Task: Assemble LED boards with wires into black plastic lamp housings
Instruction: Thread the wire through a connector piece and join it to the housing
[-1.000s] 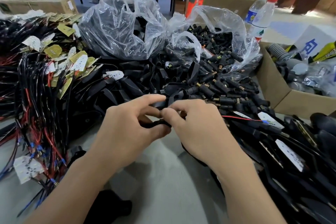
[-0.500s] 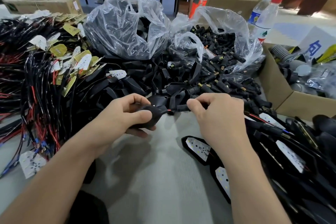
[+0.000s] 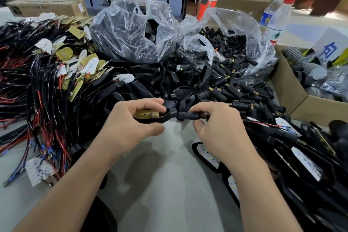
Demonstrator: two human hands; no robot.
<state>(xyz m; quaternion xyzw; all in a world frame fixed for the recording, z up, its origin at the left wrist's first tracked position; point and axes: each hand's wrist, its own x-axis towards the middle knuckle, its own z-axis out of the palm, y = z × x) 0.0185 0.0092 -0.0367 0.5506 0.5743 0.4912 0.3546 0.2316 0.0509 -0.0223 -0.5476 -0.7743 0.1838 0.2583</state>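
At the centre of the frame my left hand point(image 3: 130, 130) grips a black lamp housing point(image 3: 162, 119), fingers curled over the top and thumb beneath. An LED board point(image 3: 144, 114) lies in it with its yellow back up. My right hand point(image 3: 224, 130) pinches a black stem point(image 3: 188, 116) whose end meets the housing's neck. I take this to be the joining step, with the board already seated. Next I need a straight, firm push along the stem's axis, without tilting the housing or knocking the board loose.
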